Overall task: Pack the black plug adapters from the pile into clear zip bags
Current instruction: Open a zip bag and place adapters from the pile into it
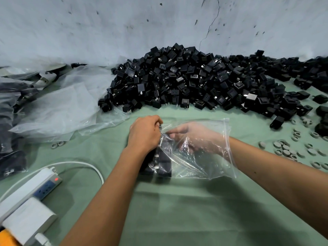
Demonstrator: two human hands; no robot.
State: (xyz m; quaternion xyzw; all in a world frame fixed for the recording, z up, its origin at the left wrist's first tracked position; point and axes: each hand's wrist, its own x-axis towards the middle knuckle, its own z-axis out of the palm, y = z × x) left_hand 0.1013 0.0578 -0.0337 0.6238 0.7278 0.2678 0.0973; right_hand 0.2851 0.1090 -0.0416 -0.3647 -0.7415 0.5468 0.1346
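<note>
Landmark for all positions: the clear zip bag (200,157), lying on the green table cover (177,210) at mid-frame.

Nearest the viewer, left of the bag: a white power strip (26,190) with a lit red switch, a white block (26,221) plugged in at its near end, and a white cable (74,165) curving from it toward the bag.

The bag: transparent, crumpled, long axis running left to right, open zip mouth at the right end and closed bottom to the left. Bagged adapters (159,164), black, stand packed in a row at the left end of the bag; the row's long axis runs near to far. Metal prongs show on two of them, pointing left.

Left hand (144,134): outside the bag at its far-left corner, fingers curled, pinching the film at the top edge.

Right hand (193,137): inside the bag, entered through the right-hand mouth, fingers reaching left toward the adapters, thumb and fingertips drawn together. Whether they grip an adapter cannot be told through the film.

Right of the bag: grey rings and caps (287,150), scattered loose.

Left of the bag: loose clear plastic sheets (62,107); beyond them, dark filled bags (10,125) at the frame edge.

Beyond the bag: the pile (191,79) of black plug adapters, heaped against a pale wall (124,23), trailing off to the right. Orientations mixed, prongs pointing every way.
</note>
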